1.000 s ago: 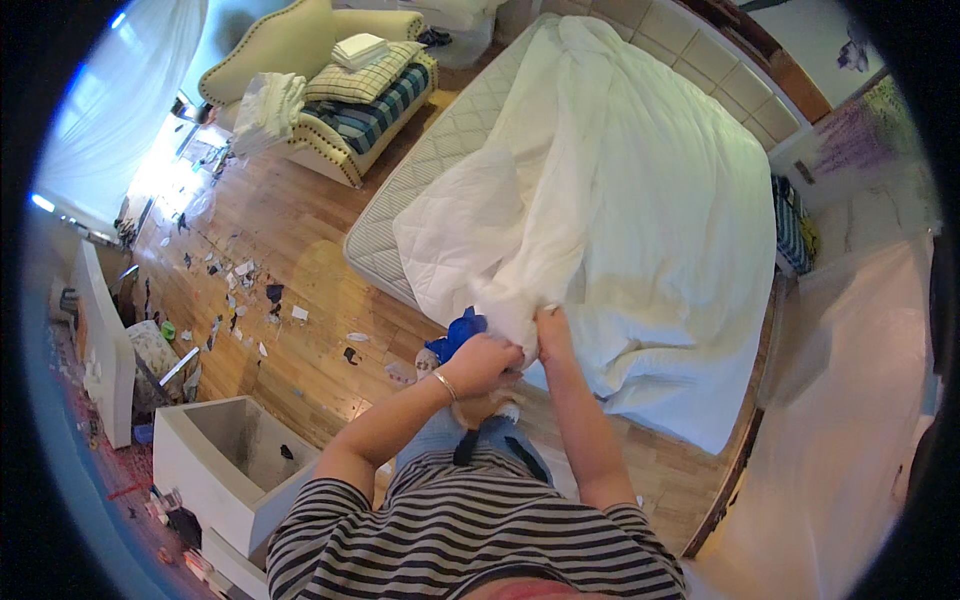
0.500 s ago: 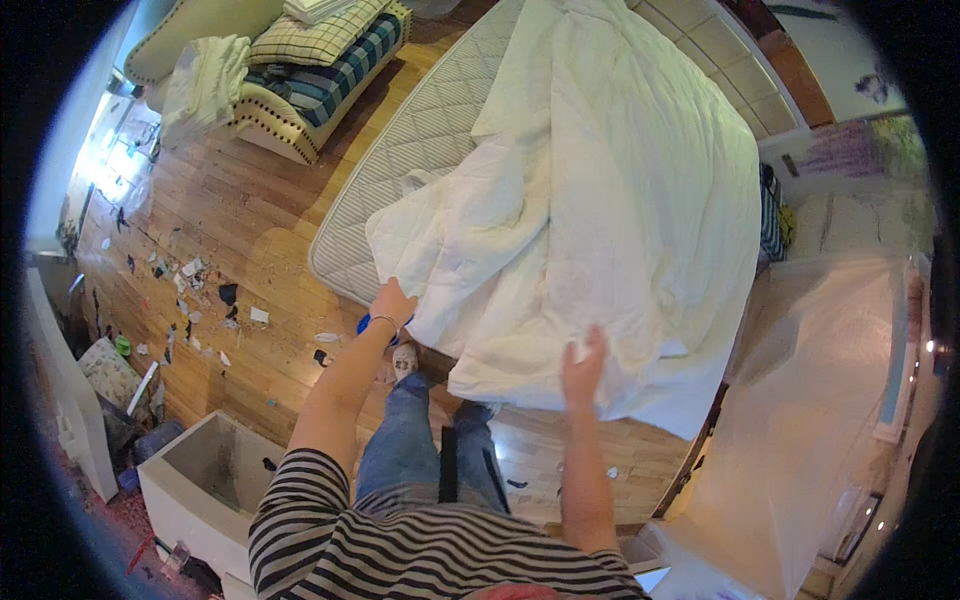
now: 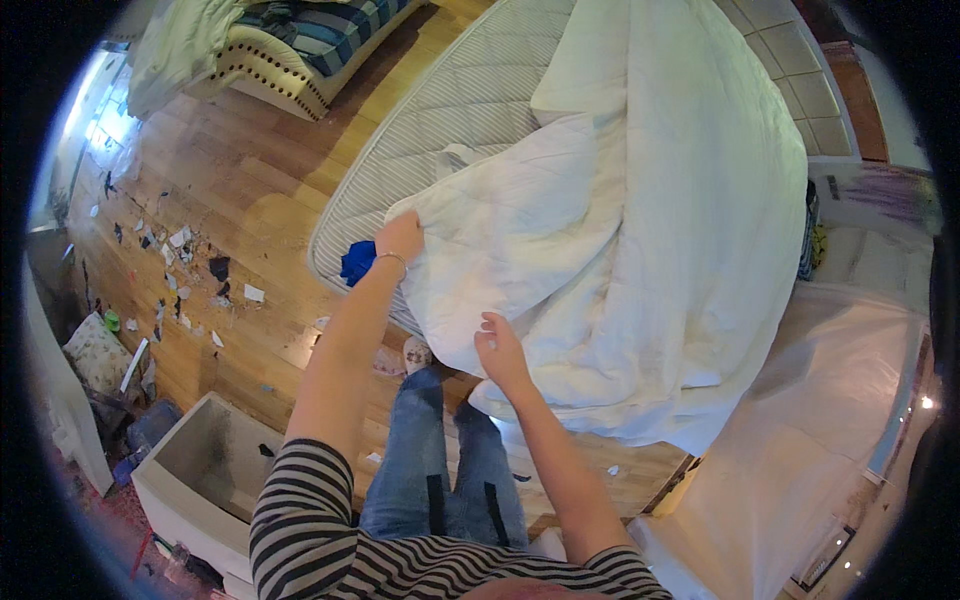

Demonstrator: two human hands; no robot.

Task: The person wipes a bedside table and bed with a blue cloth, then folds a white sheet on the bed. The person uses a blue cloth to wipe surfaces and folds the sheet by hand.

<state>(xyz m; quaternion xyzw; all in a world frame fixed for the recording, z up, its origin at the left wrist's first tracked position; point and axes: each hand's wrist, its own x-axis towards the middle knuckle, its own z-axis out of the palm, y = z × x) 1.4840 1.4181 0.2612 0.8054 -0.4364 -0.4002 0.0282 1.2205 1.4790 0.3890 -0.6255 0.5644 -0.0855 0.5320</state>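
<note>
A white quilt (image 3: 700, 230) lies crumpled across a striped, quilted mattress (image 3: 440, 120), whose left side shows bare. My left hand (image 3: 400, 237) is closed on the quilt's left edge near its corner. Below and to the right, my right hand (image 3: 503, 352) is over the quilt's near part, fingers apart and holding nothing; whether it touches the cloth I cannot tell. A crumpled blue item (image 3: 357, 262) shows beside my left wrist at the mattress edge. A pale strap loop (image 3: 456, 158) sticks up from the mattress by the quilt.
Scraps of paper and debris (image 3: 220, 268) litter the wooden floor at left. An open pale drawer-like box (image 3: 205, 455) stands at lower left. A studded cream bench (image 3: 275, 75) with plaid cloth is at far left. Plastic sheeting (image 3: 790, 400) covers something at right.
My left hand has moved up along the mattress with the quilt's edge. My right hand has shifted left toward it. The view has shifted too, and more of the blue item shows.
</note>
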